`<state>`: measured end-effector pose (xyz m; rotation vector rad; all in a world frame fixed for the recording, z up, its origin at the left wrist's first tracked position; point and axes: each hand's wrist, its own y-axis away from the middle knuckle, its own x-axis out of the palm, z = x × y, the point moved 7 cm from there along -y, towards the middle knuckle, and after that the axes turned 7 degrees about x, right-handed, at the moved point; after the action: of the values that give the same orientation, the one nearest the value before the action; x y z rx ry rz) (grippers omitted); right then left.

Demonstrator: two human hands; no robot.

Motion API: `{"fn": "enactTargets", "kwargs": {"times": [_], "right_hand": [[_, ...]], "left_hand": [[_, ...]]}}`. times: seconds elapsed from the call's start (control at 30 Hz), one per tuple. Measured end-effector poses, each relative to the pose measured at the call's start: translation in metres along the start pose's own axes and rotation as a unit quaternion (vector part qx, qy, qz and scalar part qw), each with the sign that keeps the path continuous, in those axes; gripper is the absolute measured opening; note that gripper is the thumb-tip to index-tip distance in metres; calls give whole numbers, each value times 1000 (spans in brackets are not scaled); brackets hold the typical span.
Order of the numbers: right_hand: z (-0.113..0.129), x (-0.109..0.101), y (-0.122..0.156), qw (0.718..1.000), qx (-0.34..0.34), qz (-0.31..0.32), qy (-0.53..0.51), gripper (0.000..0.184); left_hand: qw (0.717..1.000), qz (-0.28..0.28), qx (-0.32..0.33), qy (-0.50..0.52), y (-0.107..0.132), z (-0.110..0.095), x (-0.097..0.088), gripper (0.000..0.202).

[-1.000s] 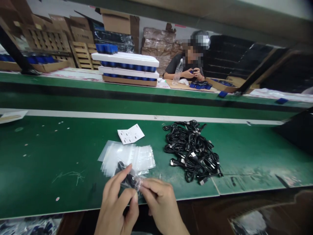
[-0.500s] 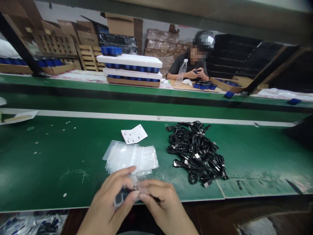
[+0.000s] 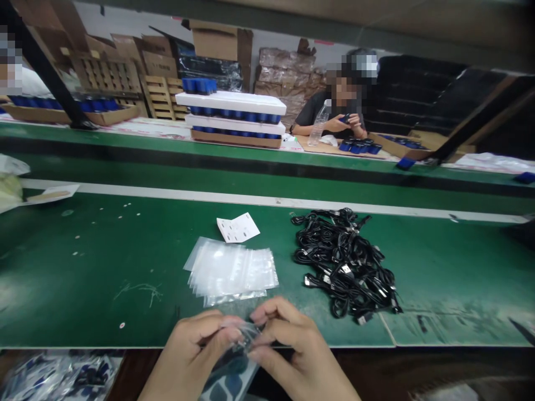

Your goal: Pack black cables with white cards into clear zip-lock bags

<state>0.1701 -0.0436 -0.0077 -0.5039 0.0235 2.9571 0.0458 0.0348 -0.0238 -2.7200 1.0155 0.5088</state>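
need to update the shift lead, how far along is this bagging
Done: filled bags lie below the near edge of the green bench. In hand: the left hand and right hand work a clear zip bag with something black in it. Remaining: a large heap of black cables and a stack of empty zip bags.

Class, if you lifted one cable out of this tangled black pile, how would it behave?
The black cables look floppy, lying in loose loops, so one would probably sag and drag its neighbours along. They are likely light, though the stiffer connector ends may swing.
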Motion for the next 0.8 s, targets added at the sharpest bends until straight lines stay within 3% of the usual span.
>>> {"fn": "enactTargets", "kwargs": {"times": [0.07,0.13,0.2,0.27,0.37,0.67,0.8], "right_hand": [[-8,-2,-2,998,25,-46,-37,12],[-22,-4,-2,986,66,-121,-90,26],[-34,-1,-1,974,99,-160,-127,22],[-36,4,-3,976,100,-147,-129,7],[-31,4,-4,982,89,-129,-104,18],[-14,0,-5,990,82,-101,-63,23],[-17,1,-6,989,87,-103,-65,24]], "left_hand": [[999,-52,2,6,1,-1,-6,23],[996,-90,-7,26,3,1,-10,21],[992,-113,-19,49,5,3,-11,21],[989,-126,-29,71,7,5,-12,22],[985,-140,-46,94,9,8,-14,23],[991,-111,-37,59,9,8,-17,24],[993,-114,-25,29,10,8,-16,26]]}}
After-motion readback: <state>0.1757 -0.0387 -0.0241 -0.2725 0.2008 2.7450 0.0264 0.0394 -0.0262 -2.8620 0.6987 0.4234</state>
